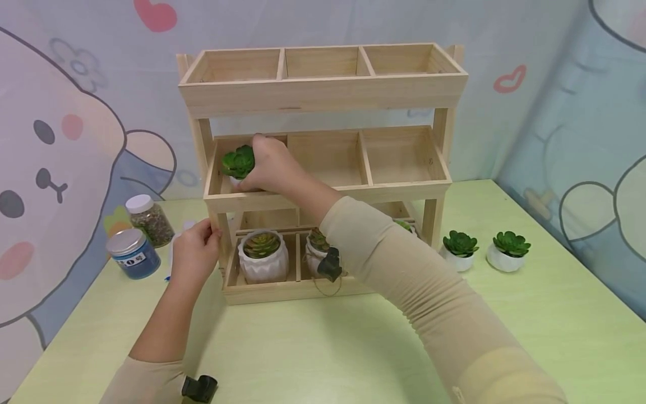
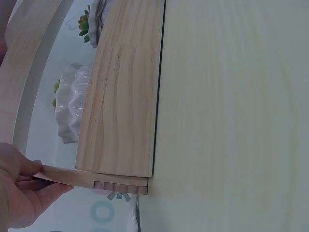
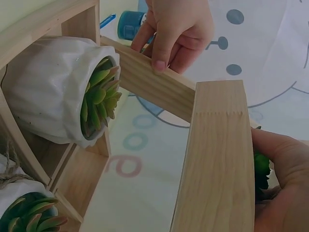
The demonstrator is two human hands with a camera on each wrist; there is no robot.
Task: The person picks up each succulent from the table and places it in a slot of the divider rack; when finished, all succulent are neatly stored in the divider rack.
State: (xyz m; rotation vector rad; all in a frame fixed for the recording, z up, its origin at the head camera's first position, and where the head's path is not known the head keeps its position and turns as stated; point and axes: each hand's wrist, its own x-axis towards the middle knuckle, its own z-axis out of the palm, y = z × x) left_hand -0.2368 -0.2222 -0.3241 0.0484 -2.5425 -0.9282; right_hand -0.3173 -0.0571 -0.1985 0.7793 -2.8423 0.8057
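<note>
A three-tier wooden shelf (image 1: 323,98) with divided compartments stands on the table. My right hand (image 1: 272,165) holds a small green potted succulent (image 1: 239,161) inside the middle tier's left compartment. Its white pot is mostly covered by my fingers and the tier's front board. My left hand (image 1: 194,252) pinches the shelf's left side post (image 2: 63,175) between thumb and fingers, beside the bottom tier. Down in that tier sit a white faceted pot with a succulent (image 1: 262,261) at left and a twine-tied potted succulent (image 1: 316,255) in the middle, partly hidden behind my right sleeve.
Two small white-potted succulents, one nearer (image 1: 460,251) and one farther right (image 1: 508,251), stand on the table (image 1: 530,320) right of the shelf. At left are a blue jar (image 1: 135,255) and a white-lidded jar of gravel (image 1: 151,221). A printed cloth (image 1: 328,22) hangs behind.
</note>
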